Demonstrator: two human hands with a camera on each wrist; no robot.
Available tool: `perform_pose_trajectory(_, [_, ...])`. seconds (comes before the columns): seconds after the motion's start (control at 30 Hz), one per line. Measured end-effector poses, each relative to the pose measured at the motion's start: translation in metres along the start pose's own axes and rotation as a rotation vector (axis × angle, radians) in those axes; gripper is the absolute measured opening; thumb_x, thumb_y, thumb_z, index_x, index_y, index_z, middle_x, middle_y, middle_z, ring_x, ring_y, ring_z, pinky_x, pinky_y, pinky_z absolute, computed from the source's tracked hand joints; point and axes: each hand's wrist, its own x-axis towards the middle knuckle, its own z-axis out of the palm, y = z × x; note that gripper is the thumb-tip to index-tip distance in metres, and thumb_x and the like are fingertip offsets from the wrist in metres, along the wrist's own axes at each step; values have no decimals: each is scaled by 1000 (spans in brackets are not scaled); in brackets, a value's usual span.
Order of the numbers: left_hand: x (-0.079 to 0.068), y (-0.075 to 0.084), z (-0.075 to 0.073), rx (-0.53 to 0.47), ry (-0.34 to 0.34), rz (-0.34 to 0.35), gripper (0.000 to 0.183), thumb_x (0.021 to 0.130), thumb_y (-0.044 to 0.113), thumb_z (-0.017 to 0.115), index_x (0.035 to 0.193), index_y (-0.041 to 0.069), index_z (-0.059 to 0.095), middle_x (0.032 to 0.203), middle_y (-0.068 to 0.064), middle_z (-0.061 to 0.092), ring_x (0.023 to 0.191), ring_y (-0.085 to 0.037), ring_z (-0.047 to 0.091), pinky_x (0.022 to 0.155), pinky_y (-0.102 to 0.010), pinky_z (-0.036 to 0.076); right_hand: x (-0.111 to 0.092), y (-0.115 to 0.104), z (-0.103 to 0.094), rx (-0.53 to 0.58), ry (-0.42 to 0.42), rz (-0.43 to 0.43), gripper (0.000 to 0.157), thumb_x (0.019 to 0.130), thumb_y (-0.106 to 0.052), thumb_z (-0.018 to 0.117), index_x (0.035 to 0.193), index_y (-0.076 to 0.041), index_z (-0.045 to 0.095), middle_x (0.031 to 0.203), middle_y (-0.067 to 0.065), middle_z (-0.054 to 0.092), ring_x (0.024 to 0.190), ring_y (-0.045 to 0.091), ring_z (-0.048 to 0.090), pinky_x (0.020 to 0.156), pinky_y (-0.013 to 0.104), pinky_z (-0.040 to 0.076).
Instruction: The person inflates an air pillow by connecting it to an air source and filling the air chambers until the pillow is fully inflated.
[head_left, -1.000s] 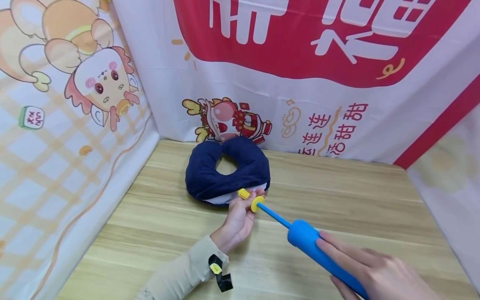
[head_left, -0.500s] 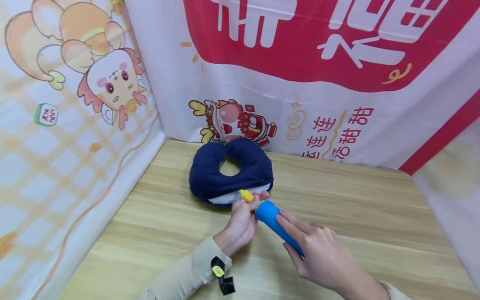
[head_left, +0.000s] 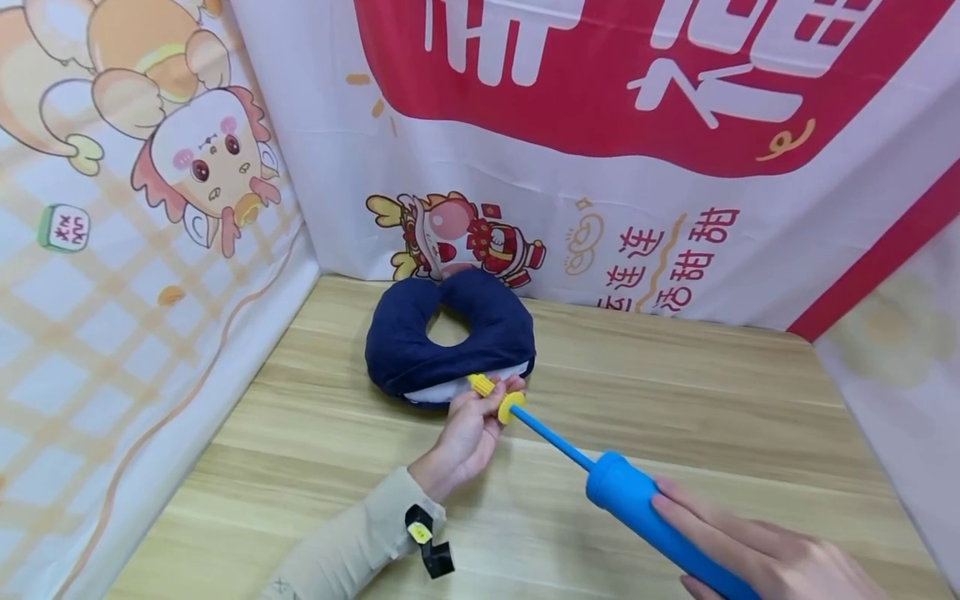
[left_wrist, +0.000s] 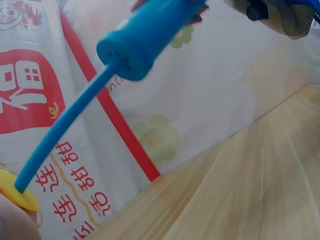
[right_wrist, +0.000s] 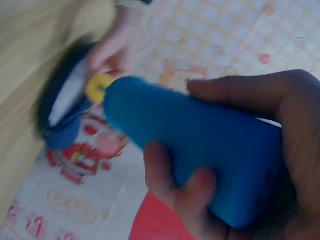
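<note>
A navy U-shaped neck pillow [head_left: 405, 333] lies on the wooden table, a white strip [head_left: 438, 390] showing along its near edge. Beside that strip my left hand [head_left: 463, 435] grips the yellow nozzle end [head_left: 482, 384] of a hand air pump, just behind its yellow disc [head_left: 512, 408]. From the disc a thin blue rod [head_left: 555, 439] runs to the blue pump barrel [head_left: 637, 500]. My right hand [head_left: 780, 554] holds the barrel, fingers and thumb wrapped round it in the right wrist view. In the left wrist view the rod [left_wrist: 65, 127] stands well out of the barrel [left_wrist: 145, 40].
White printed cloth [head_left: 322, 150] hangs along the table's back edge, with a checked cloth [head_left: 112, 333] at the left. Wooden tabletop [head_left: 675, 375] extends right of the pillow. A black strap with a yellow tag [head_left: 420, 532] sits on the left sleeve.
My right hand pushed the barrel up to the yellow disc, covering the rod, then drew it back down and right, baring the rod again. The left hand kept its grip.
</note>
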Motion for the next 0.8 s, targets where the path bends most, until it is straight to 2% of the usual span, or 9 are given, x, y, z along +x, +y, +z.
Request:
perform_pose_trajectory(0.07, [0,-2,2,-21,22,12,21,111,6,48,129,-4,47,109,-1,74,106,-9,72,98,-20,57,12,-7,-3,7,-11,-9,80,81,-57,87,152,-39,55,118,-13,77,69,-13,53,54,17,52])
perform_pose_trajectory(0.17, [-4,-6,8,-58,72,26,22,112,9,48,130,-3,46,114,-3,72,109,-11,69,100,-20,56,37,-23,-3,41,-23,-12,76,83,-46,89,151,-34,58,128,-10,76,69,-7,60,57,18,54])
perform_pose_trajectory(0.27, [-10,-11,13,-72,98,10,25,112,10,47,133,-4,46,115,-3,70,111,-12,67,100,-20,55,58,-38,4,65,63,-39,70,79,-34,92,144,-27,66,133,-7,74,78,3,73,63,24,60])
perform_pose_trajectory(0.4, [-16,-14,16,-55,93,-26,30,113,11,46,138,-5,43,115,-1,70,110,-11,67,100,-20,56,79,-47,24,89,201,-115,59,77,-22,91,133,-16,74,133,-1,75,88,14,79,69,34,65])
perform_pose_trajectory(0.5, [-14,-8,14,-24,65,0,29,112,9,48,137,-5,42,115,-3,72,109,-12,69,100,-22,57,86,-46,39,108,244,-154,61,80,-20,89,138,-14,71,138,2,73,88,16,80,67,35,64])
perform_pose_trajectory(0.6, [-10,1,10,11,41,5,29,111,5,49,136,-6,41,115,-4,74,109,-13,72,100,-24,58,80,-39,40,165,189,-139,67,84,-23,90,146,-18,64,142,1,70,94,16,79,71,34,66])
perform_pose_trajectory(0.7, [-8,6,6,31,17,-20,31,110,1,47,139,-8,41,115,-5,75,110,-14,73,102,-25,58,60,-30,28,201,56,-64,75,88,-33,88,154,-26,55,144,-1,69,99,15,78,74,35,66])
perform_pose_trajectory(0.8, [-8,9,3,22,-2,-24,27,109,-3,46,135,-8,43,114,-6,76,110,-15,74,102,-26,57,36,-19,17,165,-45,11,79,88,-48,84,158,-35,49,140,-6,70,92,9,76,69,33,66])
